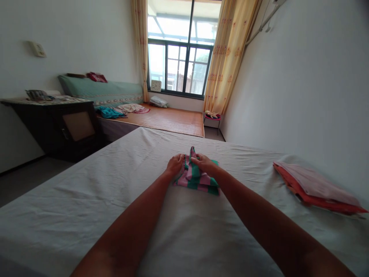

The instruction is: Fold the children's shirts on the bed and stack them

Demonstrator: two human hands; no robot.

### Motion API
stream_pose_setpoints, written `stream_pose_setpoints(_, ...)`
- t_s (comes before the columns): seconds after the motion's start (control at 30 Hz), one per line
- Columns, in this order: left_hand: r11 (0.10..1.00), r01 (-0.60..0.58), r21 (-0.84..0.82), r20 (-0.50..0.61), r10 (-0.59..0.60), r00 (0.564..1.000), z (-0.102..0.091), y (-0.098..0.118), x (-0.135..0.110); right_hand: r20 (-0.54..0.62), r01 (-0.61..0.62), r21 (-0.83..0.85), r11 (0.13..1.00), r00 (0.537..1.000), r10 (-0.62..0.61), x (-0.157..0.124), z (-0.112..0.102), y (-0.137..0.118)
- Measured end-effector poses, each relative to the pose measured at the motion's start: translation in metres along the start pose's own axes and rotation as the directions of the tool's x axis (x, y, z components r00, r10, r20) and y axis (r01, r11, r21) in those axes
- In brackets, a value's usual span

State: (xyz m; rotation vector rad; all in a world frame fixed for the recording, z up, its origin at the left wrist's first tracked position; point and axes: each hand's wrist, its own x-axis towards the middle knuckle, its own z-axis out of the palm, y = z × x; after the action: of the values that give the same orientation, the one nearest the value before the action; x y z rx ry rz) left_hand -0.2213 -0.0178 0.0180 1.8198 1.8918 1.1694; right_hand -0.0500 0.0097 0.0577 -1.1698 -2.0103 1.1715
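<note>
Observation: both hands meet mid-frame on a pink-and-green striped cloth (196,180), which lies partly folded in the centre of the white-sheeted bed (115,200).

Right hand (205,164): the fingers are pinched narrow on a raised peak of the cloth at its far edge, lifting it off the sheet.

Left hand (175,164): the fingers are curled against the cloth's far left corner and touching it. I cannot tell whether they grip it or only press it down.

Surroundings: a folded red and pink stack (317,189) lies at the right of the frame on the same bed, well apart from the hands. A second bed with a woven mat (170,120) sits in the upper middle under the window (180,50), and a dark cabinet (57,127) is at the left.

Assessment: I judge a fold to be in progress, with the bundle already small and the top edge not yet laid flat. In my view, the next move calls for keeping the left corner pinned while the lifted peak is carried over and squared with the lower edge, then smoothed so the layers do not slip.
</note>
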Motion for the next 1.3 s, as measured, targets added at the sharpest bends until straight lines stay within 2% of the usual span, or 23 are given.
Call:
stream_pose_setpoints(0.07,1.000,0.011,-0.020,-0.049,-0.012,0.999,-0.003,0.002,0.002,0.046,-0.037,0.013,0.999,0.998,0.036,0.000,-0.002,-0.003)
stream_pose_setpoints(0.1,1.000,0.008,-0.027,-0.092,-0.010,0.996,-0.004,0.005,0.002,0.019,-0.018,-0.021,1.000,1.000,0.018,-0.001,-0.005,-0.004)
stream_pose_setpoints(0.17,0.999,-0.045,-0.012,-0.183,0.042,0.982,-0.004,0.011,0.002,-0.072,0.101,-0.199,0.975,0.991,-0.117,-0.006,-0.013,-0.002)
stream_pose_setpoints(0.2,0.995,-0.099,0.014,-0.197,0.100,0.975,-0.003,0.015,0.002,-0.087,0.164,-0.321,0.933,0.976,-0.201,-0.009,-0.016,0.001)
stream_pose_setpoints(0.23,0.985,-0.164,0.049,-0.173,0.170,0.970,-0.001,0.019,0.000,-0.059,0.220,-0.438,0.871,0.961,-0.272,-0.013,-0.017,0.006)
stream_pose_setpoints(0.3,0.949,-0.293,0.116,-0.042,0.299,0.953,0.005,0.027,-0.005,0.077,0.306,-0.614,0.727,0.940,-0.331,-0.023,-0.018,0.019)
stream_pose_setpoints(0.37,0.910,-0.372,0.182,0.092,0.361,0.928,0.011,0.031,-0.012,0.211,0.357,-0.709,0.609,0.930,-0.300,-0.034,-0.020,0.036)
stream_pose_setpoints(0.43,0.887,-0.385,0.256,0.147,0.358,0.922,0.015,0.032,-0.018,0.267,0.365,-0.750,0.551,0.930,-0.253,-0.046,-0.026,0.053)
stream_pose_setpoints(0.53,0.877,-0.366,0.311,0.229,0.304,0.925,0.017,0.028,-0.022,0.269,0.358,-0.752,0.554,0.933,-0.238,-0.059,-0.043,0.075)
stream_pose_setpoints(0.63,0.871,-0.369,0.325,0.383,0.236,0.893,0.018,0.022,-0.024,0.257,0.354,-0.740,0.572,0.935,-0.246,-0.064,-0.060,0.092)
stream_pose_setpoints(0.7,0.867,-0.362,0.342,0.442,0.191,0.876,0.020,0.020,-0.025,0.193,0.290,-0.746,0.599,0.956,-0.223,-0.061,-0.068,0.100)
stream_pose_setpoints(0.77,0.863,-0.361,0.352,0.458,0.177,0.871,0.022,0.018,-0.025,0.062,0.160,-0.742,0.651,0.983,-0.171,-0.057,-0.073,0.106)
stream_pose_setpoints(0.87,0.851,-0.389,0.353,0.454,0.208,0.866,0.025,0.016,-0.025,-0.127,0.003,-0.628,0.778,0.986,-0.106,-0.049,-0.079,0.106)
stream_pose_setpoints(0.97,0.838,-0.417,0.353,0.444,0.242,0.863,0.026,0.012,-0.023,-0.221,-0.046,-0.384,0.922,0.974,-0.043,-0.046,-0.081,0.097)
stream_pose_setpoints(1.03,0.834,-0.429,0.346,0.440,0.260,0.860,0.026,0.011,-0.022,-0.290,-0.088,-0.189,0.978,0.957,0.030,-0.046,-0.080,0.089)
stream_pose_setpoints(1.1,0.839,-0.432,0.332,0.433,0.271,0.860,0.026,0.010,-0.022,-0.336,-0.127,0.030,0.991,0.933,0.130,-0.047,-0.078,0.083)
stream_pose_setpoints(1.13,0.844,-0.428,0.325,0.426,0.273,0.862,0.025,0.010,-0.022,-0.321,-0.147,0.143,0.979,0.928,0.187,-0.047,-0.076,0.080)
stream_pose_setpoints(1.2,0.858,-0.412,0.307,0.417,0.268,0.868,0.024,0.012,-0.023,-0.206,-0.192,0.340,0.921,0.940,0.272,-0.048,-0.071,0.077)
stream_pose_setpoints(1.3,0.884,-0.391,0.257,0.397,0.273,0.876,0.022,0.016,-0.021,0.004,-0.233,0.534,0.813,0.962,0.273,-0.047,-0.063,0.074)
